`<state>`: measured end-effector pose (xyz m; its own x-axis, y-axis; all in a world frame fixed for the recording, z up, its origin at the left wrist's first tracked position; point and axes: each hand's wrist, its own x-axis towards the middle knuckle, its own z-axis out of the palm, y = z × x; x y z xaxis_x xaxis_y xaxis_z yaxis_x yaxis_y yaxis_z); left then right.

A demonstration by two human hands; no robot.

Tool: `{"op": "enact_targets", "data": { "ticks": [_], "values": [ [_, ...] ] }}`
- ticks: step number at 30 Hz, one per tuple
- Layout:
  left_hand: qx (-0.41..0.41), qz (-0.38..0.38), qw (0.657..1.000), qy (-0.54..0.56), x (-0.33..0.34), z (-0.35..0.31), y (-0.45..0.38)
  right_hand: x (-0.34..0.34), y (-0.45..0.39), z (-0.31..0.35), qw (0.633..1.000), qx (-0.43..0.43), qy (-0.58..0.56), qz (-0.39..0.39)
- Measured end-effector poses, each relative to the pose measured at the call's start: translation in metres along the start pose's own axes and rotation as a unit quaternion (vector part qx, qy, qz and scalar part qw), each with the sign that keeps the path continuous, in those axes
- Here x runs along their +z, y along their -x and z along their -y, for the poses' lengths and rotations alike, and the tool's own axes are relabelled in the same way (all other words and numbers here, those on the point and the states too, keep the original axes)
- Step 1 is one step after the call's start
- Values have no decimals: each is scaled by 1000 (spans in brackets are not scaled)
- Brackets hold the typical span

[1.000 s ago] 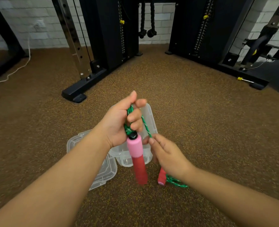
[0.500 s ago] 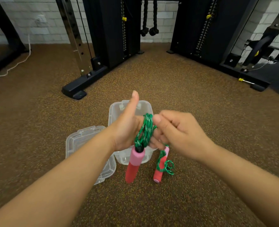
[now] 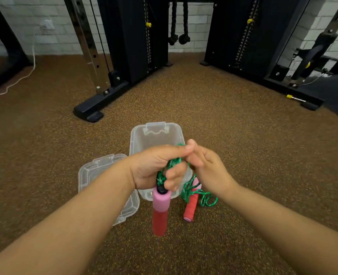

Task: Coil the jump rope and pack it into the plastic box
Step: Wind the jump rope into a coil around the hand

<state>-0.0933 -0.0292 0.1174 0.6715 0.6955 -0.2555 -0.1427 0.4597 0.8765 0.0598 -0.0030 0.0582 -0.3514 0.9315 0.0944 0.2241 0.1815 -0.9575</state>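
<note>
My left hand (image 3: 154, 167) is closed around several loops of the green jump rope (image 3: 169, 167), and one pink and red handle (image 3: 160, 211) hangs below its fist. My right hand (image 3: 207, 169) pinches the rope beside the left thumb. The other handle (image 3: 192, 205) lies on the floor with loose green rope (image 3: 205, 197) around it. The clear plastic box (image 3: 156, 135) stands open on the floor just beyond my hands, partly hidden by them.
The box's clear lid (image 3: 92, 171) lies on the brown speckled floor left of the box. A black machine foot (image 3: 88, 112) juts out at far left. Black weight stacks (image 3: 243, 36) and a rack (image 3: 303, 80) line the back. A white cable (image 3: 15, 82) trails at far left.
My right hand has moved over the top of the left hand, laying another turn of rope on it. The left thumb has folded down onto the coil. The floor handle has shifted slightly.
</note>
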Motion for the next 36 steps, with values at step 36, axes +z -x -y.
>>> {"op": "enact_targets", "data": {
  "ticks": [36],
  "values": [
    [4, -87, 995, -56, 3, -12, -1, -21, -12, 27, 998, 7, -35, 51]
  ]
}}
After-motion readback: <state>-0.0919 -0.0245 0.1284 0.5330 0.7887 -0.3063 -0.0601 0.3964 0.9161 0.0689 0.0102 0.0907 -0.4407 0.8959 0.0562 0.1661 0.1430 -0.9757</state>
